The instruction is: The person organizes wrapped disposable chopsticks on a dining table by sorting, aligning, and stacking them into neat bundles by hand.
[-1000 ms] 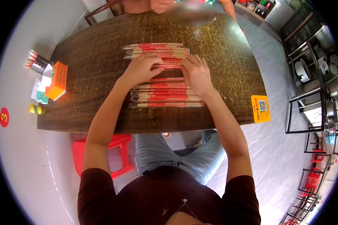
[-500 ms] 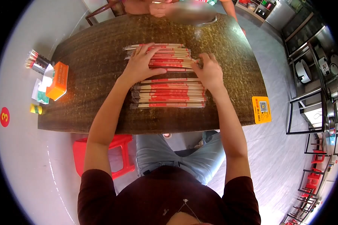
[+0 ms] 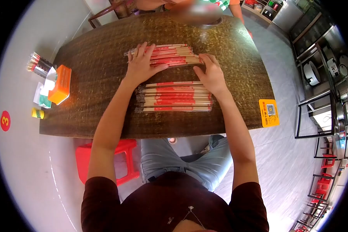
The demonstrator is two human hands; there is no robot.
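Observation:
Two groups of chopsticks in clear wrappers with red paper bands lie crosswise on the dark wooden table. My left hand (image 3: 141,65), fingers spread, rests over the left end of the far chopsticks (image 3: 174,54), its thumb along their near edge. At their right end is my right hand (image 3: 210,73), fingers bent against the tips and thumb held apart. Those far chopsticks lie bunched closely, slightly uneven at the ends. Closer to me, the near chopsticks (image 3: 178,96) lie side by side in a flat row, touched by neither hand.
Along the table's left side stand an orange tissue box (image 3: 60,85), a holder of chopsticks (image 3: 40,63) and a small yellow container (image 3: 37,113). A yellow QR card (image 3: 269,113) lies at the right edge. Across the table sits another person near a blurred bowl (image 3: 205,17). A red stool (image 3: 123,162) stands below.
Both hands have shifted slightly, and the far chopsticks are bunched closer together, their near edge pushed away from me. The gap to the near row is wider. The other person's hand has moved.

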